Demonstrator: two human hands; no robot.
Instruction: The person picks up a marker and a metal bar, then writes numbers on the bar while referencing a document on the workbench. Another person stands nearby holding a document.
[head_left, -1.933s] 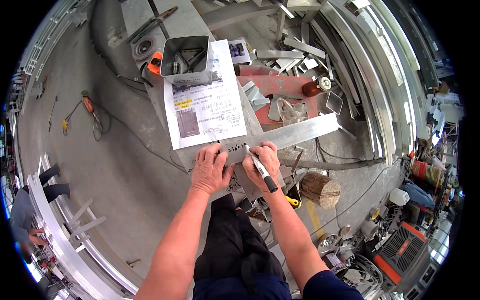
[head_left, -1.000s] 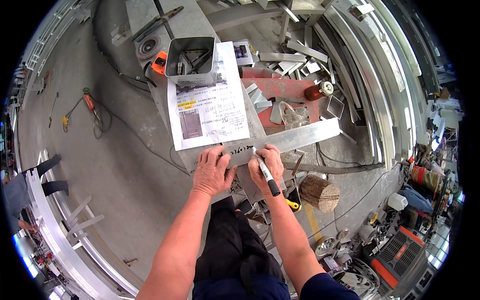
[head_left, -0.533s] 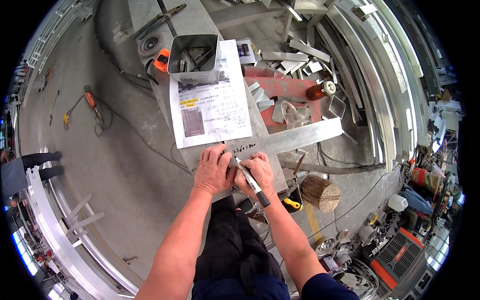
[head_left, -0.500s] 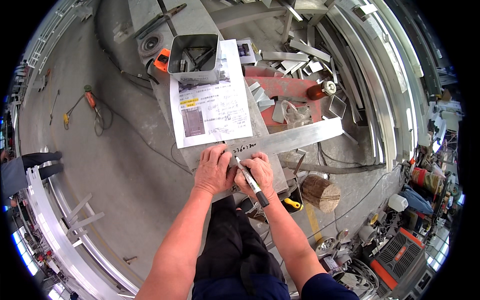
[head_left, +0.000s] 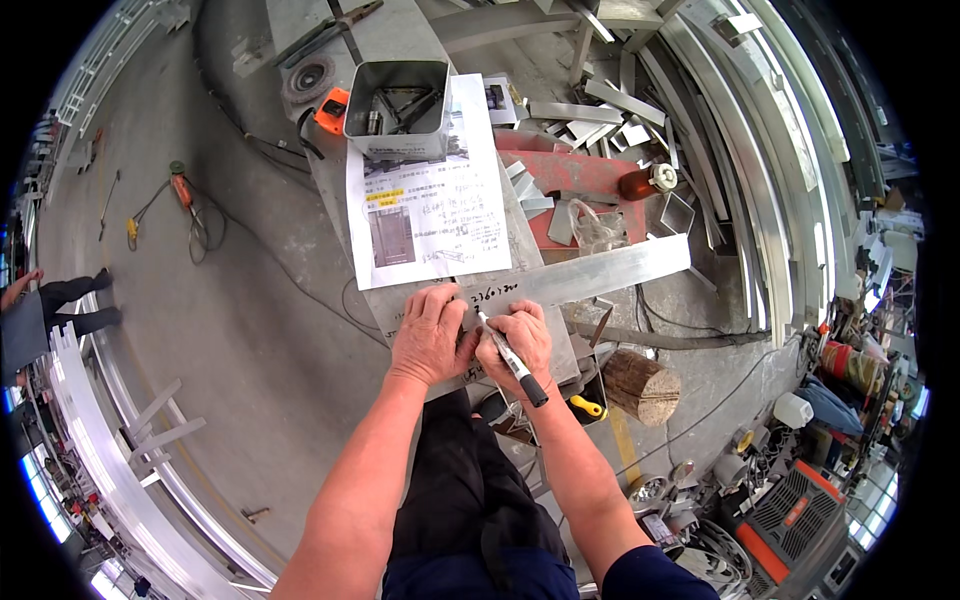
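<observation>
My right hand [head_left: 522, 343] is closed round a white marker pen [head_left: 510, 357] with a black end, its tip on a silver metal strip [head_left: 610, 270]. Dark handwriting runs along the strip just above the tip. My left hand [head_left: 430, 335] lies on the strip's left part, fingers bent and resting on it, thumb close to the pen. A printed paper sheet [head_left: 470, 235] with yellow highlighting and pictures lies just beyond my hands on the grey metal bench [head_left: 385, 40]. On the sheet's far end stands a square metal tin [head_left: 405, 142] with tools inside.
An orange tape measure [head_left: 332, 110] and a round disc [head_left: 308, 78] lie left of the tin. Metal offcuts [head_left: 575, 112] and a brown bottle [head_left: 640, 184] are to the right. A log [head_left: 640, 387] stands by the bench. At far left is another person [head_left: 40, 315].
The pen tip has moved slightly right and down, and a small new mark shows under the writing. The person at far left has shifted. My left hand stays in place.
</observation>
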